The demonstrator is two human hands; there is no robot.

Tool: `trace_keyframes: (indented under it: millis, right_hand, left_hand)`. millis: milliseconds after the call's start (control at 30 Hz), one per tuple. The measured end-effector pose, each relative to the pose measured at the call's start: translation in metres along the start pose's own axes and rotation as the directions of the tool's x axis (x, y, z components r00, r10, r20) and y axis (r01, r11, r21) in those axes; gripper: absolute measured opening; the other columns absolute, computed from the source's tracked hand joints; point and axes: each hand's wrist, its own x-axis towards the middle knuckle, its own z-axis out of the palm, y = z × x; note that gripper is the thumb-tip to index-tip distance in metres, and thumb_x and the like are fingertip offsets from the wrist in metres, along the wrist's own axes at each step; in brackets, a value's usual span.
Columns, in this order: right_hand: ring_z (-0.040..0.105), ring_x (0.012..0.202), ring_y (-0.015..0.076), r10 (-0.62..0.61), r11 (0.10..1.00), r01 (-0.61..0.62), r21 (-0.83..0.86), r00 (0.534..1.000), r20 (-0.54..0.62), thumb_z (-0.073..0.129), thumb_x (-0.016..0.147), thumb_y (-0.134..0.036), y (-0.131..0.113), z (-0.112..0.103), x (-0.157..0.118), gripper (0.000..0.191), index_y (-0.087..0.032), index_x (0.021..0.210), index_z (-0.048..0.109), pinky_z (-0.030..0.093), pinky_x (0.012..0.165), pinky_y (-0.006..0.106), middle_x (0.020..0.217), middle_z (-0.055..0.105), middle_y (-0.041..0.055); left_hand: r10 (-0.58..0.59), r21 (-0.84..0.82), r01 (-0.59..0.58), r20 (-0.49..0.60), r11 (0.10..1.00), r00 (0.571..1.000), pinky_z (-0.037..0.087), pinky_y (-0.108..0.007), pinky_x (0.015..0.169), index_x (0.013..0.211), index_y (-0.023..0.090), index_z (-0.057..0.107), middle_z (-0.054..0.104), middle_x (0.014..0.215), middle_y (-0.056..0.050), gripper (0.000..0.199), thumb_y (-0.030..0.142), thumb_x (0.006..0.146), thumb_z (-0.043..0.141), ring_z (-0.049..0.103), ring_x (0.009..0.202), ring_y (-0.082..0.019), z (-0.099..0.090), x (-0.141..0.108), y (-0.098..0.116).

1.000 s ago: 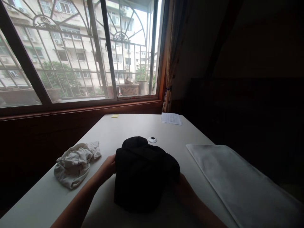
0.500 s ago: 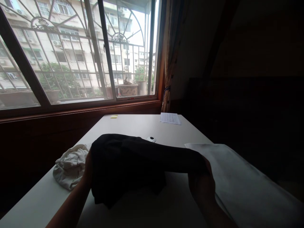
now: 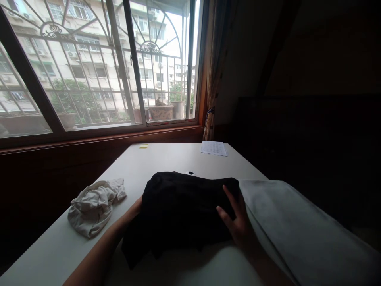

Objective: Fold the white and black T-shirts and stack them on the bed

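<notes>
A bunched black cloth (image 3: 184, 210), perhaps a garment but too dark to tell, hangs in folds over the near part of the white table. On its left side, my left hand (image 3: 137, 207) holds it up; the fingers are hidden behind the fabric. My right hand (image 3: 238, 220) lies against the cloth's right end, two fingers spread and stretched out over its surface. Behind the black cloth's top edge, a small white round piece with a dark centre (image 3: 191, 173) partly shows.
A crumpled off-white cloth (image 3: 92, 206) lies at the table's left edge. A large pale sheet (image 3: 291, 218) covers the right side and runs past the edge. Printed papers (image 3: 213, 148) and a yellow sticky note (image 3: 143, 146) lie at the far end, below the window (image 3: 101, 71).
My hands have come closer together, the left moving right and the right moving left. The stretched black cloth is now more bunched. My right hand's fingers have spread over the cloth.
</notes>
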Motion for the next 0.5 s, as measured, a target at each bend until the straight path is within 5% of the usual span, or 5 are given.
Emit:
trace_keyframes:
  millis: [67, 167, 267, 367, 500]
  right_hand:
    - [0.007, 0.156, 0.0322, -0.081, 0.996, 0.088, -0.028, 0.980, 0.181, 0.061, 0.090, -0.055, 0.001, 0.009, -0.009, 0.074, -0.041, 0.156, 0.032, 0.024, 0.123, 0.052, 0.170, -0.006, -0.0045]
    - [0.008, 0.155, 0.0371, -0.198, 0.967, 0.251, -0.052, 0.861, 0.469, 0.077, 0.077, -0.055, 0.003, 0.025, -0.022, 0.097, -0.044, 0.158, 0.025, 0.028, 0.121, 0.055, 0.169, -0.016, -0.0030]
    - [0.014, 0.153, 0.0407, -0.221, 0.926, 0.359, -0.118, 0.767, 0.603, 0.085, 0.069, -0.046, 0.004, 0.039, -0.026, 0.112, -0.041, 0.160, 0.019, 0.024, 0.120, 0.061, 0.171, -0.001, 0.0042]
    - [0.035, 0.145, 0.0365, -0.205, 0.917, 0.351, -0.187, 0.820, 0.535, 0.071, 0.081, -0.028, 0.006, 0.041, -0.022, 0.089, -0.038, 0.159, 0.028, 0.029, 0.118, 0.060, 0.164, 0.031, 0.0079]
    - [0.060, 0.118, 0.0273, -0.184, 0.965, 0.244, -0.092, 0.888, 0.422, 0.051, 0.087, -0.016, 0.009, 0.031, -0.010, 0.050, -0.030, 0.134, 0.063, 0.049, 0.103, 0.044, 0.131, 0.064, 0.0072]
  left_hand:
    - [0.014, 0.007, -0.015, 0.092, 1.000, 0.996, 0.042, -0.052, 0.113, 0.135, 0.021, 0.062, 0.061, 0.142, -0.013, 0.057, 0.046, 0.084, 0.068, 0.051, 0.133, -0.041, 0.008, 0.001, 0.005]
    - [0.091, -0.019, -0.089, 0.203, 0.996, 0.975, 0.039, -0.052, 0.115, 0.147, 0.021, 0.050, 0.051, 0.151, -0.014, 0.072, 0.047, 0.083, 0.072, 0.045, 0.138, -0.042, 0.025, 0.001, 0.022]
    - [0.107, -0.137, -0.066, 0.314, 0.988, 0.943, 0.031, -0.056, 0.119, 0.156, 0.022, 0.036, 0.038, 0.160, -0.015, 0.080, 0.050, 0.088, 0.069, 0.036, 0.145, -0.041, 0.047, -0.005, 0.042]
    - [0.061, -0.309, 0.089, 0.443, 0.947, 0.895, 0.027, -0.057, 0.120, 0.157, 0.028, 0.032, 0.033, 0.163, -0.012, 0.077, 0.051, 0.091, 0.065, 0.032, 0.147, -0.039, 0.061, -0.012, 0.061]
    - [0.042, -0.435, 0.216, 0.511, 0.874, 0.858, 0.040, -0.056, 0.112, 0.153, 0.032, 0.040, 0.049, 0.152, -0.011, 0.071, 0.045, 0.089, 0.071, 0.048, 0.137, -0.037, 0.058, -0.013, 0.075]
